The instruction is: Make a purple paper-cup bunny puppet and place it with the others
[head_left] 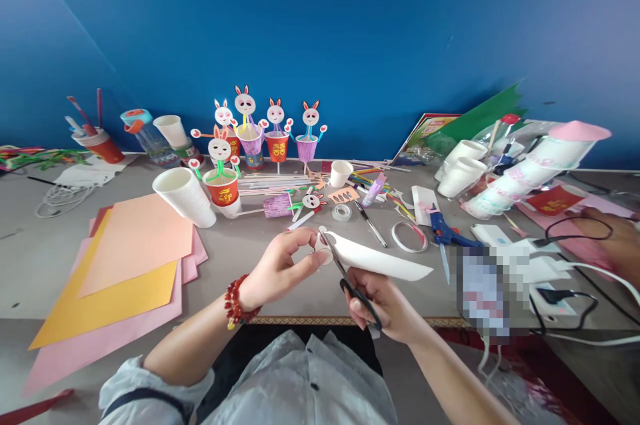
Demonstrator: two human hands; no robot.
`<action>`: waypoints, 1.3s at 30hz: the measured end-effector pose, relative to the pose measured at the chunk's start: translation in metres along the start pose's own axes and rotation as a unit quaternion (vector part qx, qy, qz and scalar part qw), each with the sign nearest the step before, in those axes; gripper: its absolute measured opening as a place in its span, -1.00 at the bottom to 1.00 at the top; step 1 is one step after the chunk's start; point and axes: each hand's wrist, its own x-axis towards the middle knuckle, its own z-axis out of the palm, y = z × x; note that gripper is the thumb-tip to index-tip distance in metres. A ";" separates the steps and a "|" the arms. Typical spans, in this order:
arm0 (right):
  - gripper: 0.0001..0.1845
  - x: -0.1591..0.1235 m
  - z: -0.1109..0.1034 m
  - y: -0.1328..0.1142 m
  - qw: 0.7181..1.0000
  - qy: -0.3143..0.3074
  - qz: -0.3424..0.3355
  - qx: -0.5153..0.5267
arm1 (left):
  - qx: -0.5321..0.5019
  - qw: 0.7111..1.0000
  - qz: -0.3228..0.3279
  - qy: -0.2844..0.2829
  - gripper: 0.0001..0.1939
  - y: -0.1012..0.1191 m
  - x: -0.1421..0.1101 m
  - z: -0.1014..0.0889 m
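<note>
My right hand [373,298] grips a pair of black-handled scissors [345,271], with the blades pointing up and to the left. Pinched in the fingers of my left hand [285,265] is the rounded end of a piece of white paper [385,258]. Its long strip reaches to the right, above my right hand. The scissor blades lie at the paper, close to my left fingertips. Just beyond my hands are a roll of clear tape [342,212] and a black pen [371,223].
Rabbit-faced paper cups [278,146] line the blue wall. Coloured paper sheets [140,245] and stacked white cups [183,195] are at left. To the right lie a blue glue gun [450,233], a ring of tape [409,237], a cup tower [530,175] and cables. Another person's hand [607,235] rests far right.
</note>
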 end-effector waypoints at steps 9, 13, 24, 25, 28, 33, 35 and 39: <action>-0.38 0.000 0.002 0.002 0.999 -0.011 -0.018 0.041 | -0.027 1.000 0.003 0.015 -0.82 -0.002 -0.002 0.003; -0.40 -0.005 0.006 0.003 0.996 -0.036 -0.030 0.073 | -0.064 0.995 0.009 0.071 -0.85 -0.012 -0.008 0.013; -0.38 -0.011 0.012 -0.012 0.999 -0.018 -0.019 0.034 | 0.015 0.997 0.051 0.050 -0.83 -0.002 -0.006 0.012; -0.38 -0.011 0.012 -0.012 0.999 -0.015 -0.017 0.028 | 0.021 0.997 0.051 0.046 -0.83 -0.001 -0.006 0.011; -0.38 -0.010 0.011 -0.010 0.999 -0.009 -0.014 0.028 | 0.034 0.997 0.046 0.045 -0.83 0.001 -0.006 0.011; -0.37 -0.009 0.010 -0.003 0.998 -0.007 -0.026 0.052 | 0.047 0.996 0.047 0.055 -0.81 0.000 -0.005 0.012; -0.38 -0.008 0.010 -0.001 0.998 -0.009 -0.030 0.059 | 0.054 0.996 0.041 0.056 -0.79 0.000 -0.005 0.012; -0.37 -0.006 0.012 0.000 0.996 -0.009 -0.041 0.074 | 0.026 0.997 0.031 0.069 -0.79 -0.005 -0.006 0.015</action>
